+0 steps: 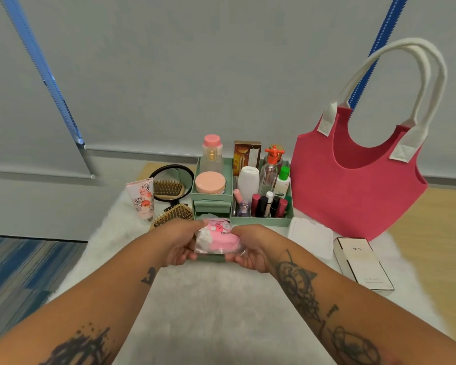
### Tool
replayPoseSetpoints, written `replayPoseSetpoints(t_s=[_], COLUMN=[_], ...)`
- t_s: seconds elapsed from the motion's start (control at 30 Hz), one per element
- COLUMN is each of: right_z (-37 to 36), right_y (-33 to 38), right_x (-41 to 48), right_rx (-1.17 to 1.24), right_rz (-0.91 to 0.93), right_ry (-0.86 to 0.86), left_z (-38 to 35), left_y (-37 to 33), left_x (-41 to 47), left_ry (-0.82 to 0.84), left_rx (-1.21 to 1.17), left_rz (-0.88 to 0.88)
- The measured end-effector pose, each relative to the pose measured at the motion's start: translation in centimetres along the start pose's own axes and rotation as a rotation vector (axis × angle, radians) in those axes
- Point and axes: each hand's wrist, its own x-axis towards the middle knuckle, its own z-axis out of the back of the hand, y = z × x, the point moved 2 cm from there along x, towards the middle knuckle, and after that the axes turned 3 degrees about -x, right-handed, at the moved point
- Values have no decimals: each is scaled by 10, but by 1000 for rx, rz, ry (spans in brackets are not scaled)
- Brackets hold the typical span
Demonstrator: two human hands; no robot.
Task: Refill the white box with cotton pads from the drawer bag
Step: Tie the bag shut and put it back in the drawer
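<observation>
Holding the bag (217, 239) of pink pads with both hands just in front of the green organizer (241, 196), above its pulled-out lower drawer (210, 257). Left hand (181, 242) grips the bag's left edge, fingers curled under, thumb on top; right hand (250, 248) grips the right edge the same way, fingers closed on the plastic. Bag is clear with a pink printed label; can't tell if it's open or sealed. White box (311, 237) lies flat just right of the organizer's front corner, touching neither hand; can't tell lid state or contents. Perfume box (363, 264) sits right of and nearer than the white box. Pink tote (358, 185) stands upright right of the organizer, behind both boxes. Organizer's top tray holds a round pink compact (210, 182) and a pink-capped bottle (212, 151); right compartments hold bottles and lipsticks. Left of the organizer: round mirror (172, 180), hairbrush (174, 213), pink tube (141, 197) standing upright. Everything rests on a white fuzzy mat (208, 312).
</observation>
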Motion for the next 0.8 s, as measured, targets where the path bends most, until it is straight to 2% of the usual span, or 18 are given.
replayPoseSetpoints(t_s=[0.2, 0.37, 0.43, 0.53, 0.8], right_z=[-3, -11, -12, -11, -6], right_y=[14, 14, 13, 9, -6], right_x=[13, 14, 15, 17, 29], right_rx=[-54, 118, 119, -113, -702], right_rz=[-55, 40, 105, 187, 563], right_ry=[-39, 13, 38, 0, -311], left_z=[4, -1, -2, -5, -14], left_y=[-14, -10, -4, 5, 28], left_x=[-4, -6, -4, 1, 16], left_ry=[-172, -235, -274, -316, -445], left_rx=[194, 540, 633, 699, 824], left_rz=[-219, -429, -472, -538, -773])
